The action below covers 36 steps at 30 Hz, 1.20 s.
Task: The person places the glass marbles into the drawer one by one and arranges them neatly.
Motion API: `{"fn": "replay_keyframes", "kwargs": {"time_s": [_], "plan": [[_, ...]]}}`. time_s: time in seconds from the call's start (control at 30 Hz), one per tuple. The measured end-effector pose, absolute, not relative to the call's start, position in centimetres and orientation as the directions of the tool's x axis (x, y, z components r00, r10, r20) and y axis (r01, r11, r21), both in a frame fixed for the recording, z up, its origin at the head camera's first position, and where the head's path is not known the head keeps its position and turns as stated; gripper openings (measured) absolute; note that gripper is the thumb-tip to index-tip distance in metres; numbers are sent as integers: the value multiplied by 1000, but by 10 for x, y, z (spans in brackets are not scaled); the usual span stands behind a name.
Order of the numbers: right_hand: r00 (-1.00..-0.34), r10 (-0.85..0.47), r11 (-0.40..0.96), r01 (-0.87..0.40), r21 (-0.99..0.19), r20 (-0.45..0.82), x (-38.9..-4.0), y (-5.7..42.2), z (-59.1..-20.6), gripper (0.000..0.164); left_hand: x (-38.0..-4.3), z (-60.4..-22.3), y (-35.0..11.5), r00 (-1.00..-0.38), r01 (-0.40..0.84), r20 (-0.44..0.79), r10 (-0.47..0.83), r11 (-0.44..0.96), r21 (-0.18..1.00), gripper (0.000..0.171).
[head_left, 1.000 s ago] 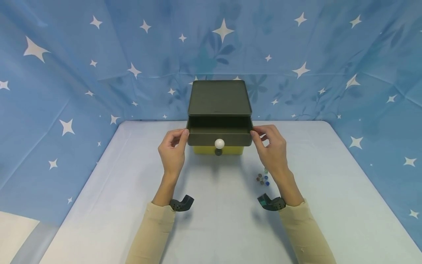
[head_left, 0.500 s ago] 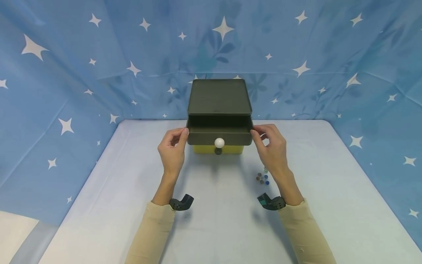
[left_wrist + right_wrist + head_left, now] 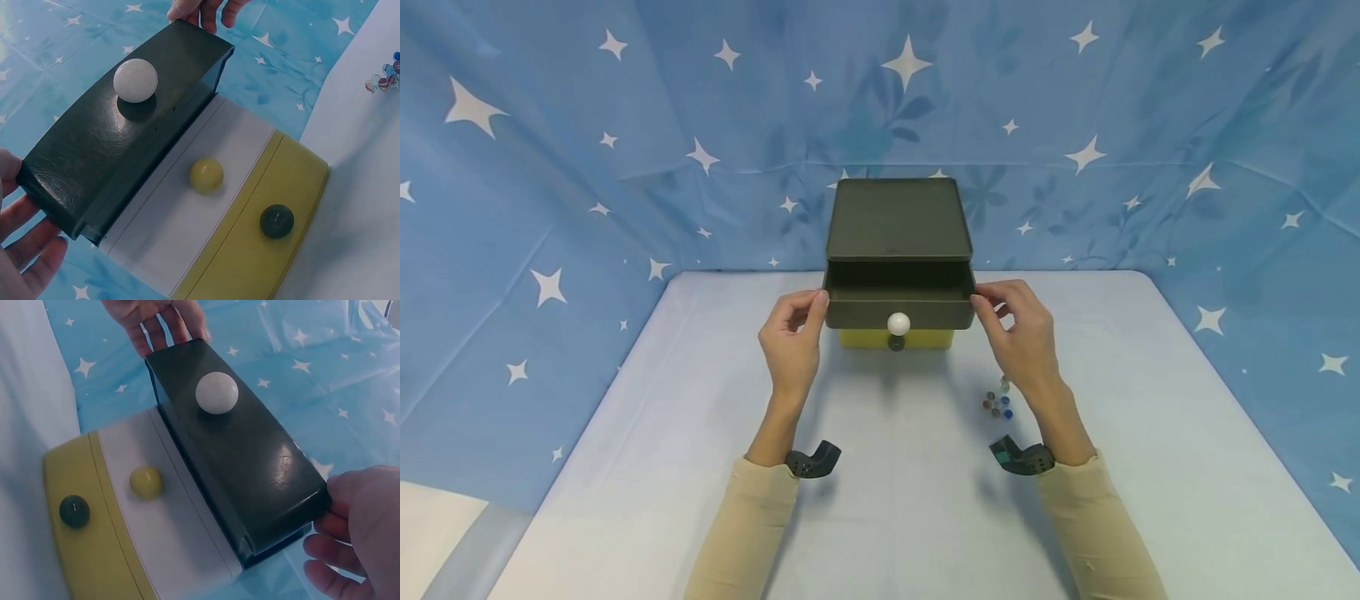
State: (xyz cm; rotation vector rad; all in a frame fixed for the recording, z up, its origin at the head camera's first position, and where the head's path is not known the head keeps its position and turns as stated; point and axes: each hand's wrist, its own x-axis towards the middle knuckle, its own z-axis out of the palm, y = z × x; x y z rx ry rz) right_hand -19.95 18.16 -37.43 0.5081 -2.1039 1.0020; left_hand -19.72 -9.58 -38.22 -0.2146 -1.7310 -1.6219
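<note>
In the head view, a small drawer cabinet [image 3: 899,218] with a dark green top stands at the back of the table. Its dark green top drawer [image 3: 857,315] is pulled out, and the visible inside is bare. A round white knob [image 3: 898,324] sits on its front. My left hand [image 3: 792,346] pinches the drawer's left front corner between thumb and fingers. At the right front corner, my right hand [image 3: 1024,337] grips likewise. Below, in the left wrist view, a white drawer [image 3: 181,212] with a yellow knob [image 3: 206,175] and a yellow drawer [image 3: 306,181] with a dark green knob [image 3: 277,221] are closed.
Several small glass marbles [image 3: 997,406] lie on the white table [image 3: 895,500], close to my right wrist. A blue star-patterned cloth [image 3: 760,100] hangs behind the cabinet and along both sides. Each wrist wears a dark camera band.
My right wrist and forearm have shifted very slightly to the right. Both hands keep their hold on the drawer corners, and the drawer stays pulled out about as far as before.
</note>
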Motion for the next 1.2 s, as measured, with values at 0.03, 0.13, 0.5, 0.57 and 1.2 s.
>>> {"fn": "replay_keyframes", "kwargs": {"time_s": [0.03, 0.13, 0.5, 0.57, 1.2], "plan": [[-651, -42, 618, -613, -492, 758, -199, 183, -374, 18, -195, -379, -94, -712, 580, 604, -358, 186, 793, 13], [-658, -56, 625, -610, -488, 751, -199, 185, -373, 19, -189, -371, -91, -709, 576, 605, -362, 197, 793, 13], [-673, -50, 636, -592, -496, 738, -201, 196, -370, 22, -189, -367, -90, -709, 587, 606, -360, 173, 790, 13], [-677, -47, 642, -583, -497, 734, -202, 199, -370, 22, -188, -366, -91, -710, 589, 606, -358, 169, 790, 13], [-775, -52, 690, -484, -539, 630, -201, 222, -371, 20, -196, -379, -95, -720, 570, 591, -363, 176, 802, 13]]}}
